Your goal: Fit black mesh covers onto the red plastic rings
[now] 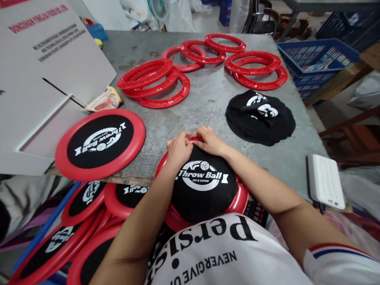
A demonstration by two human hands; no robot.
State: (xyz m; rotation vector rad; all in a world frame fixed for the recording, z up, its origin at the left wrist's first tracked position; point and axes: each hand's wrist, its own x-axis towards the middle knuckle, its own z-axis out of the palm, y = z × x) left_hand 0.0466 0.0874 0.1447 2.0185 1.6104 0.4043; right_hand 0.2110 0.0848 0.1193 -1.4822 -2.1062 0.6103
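Note:
A red plastic ring with a black mesh cover printed "Throw Ball" (204, 186) rests against my chest at the table's near edge. My left hand (179, 149) and my right hand (211, 141) sit side by side at its far rim. Both have their fingers curled, pinching the black fabric over the red ring's edge. A finished red disc with the same black cover (100, 143) lies flat on the table to my left.
Several bare red rings (154, 81) lie across the far half of the grey table (208, 99). A pile of black covers (260, 117) sits at the right. Finished discs (86, 221) are heaped below the table's left edge. White cardboard (44, 71) lies left, a white device (325, 181) right, blue crates (317, 59) behind.

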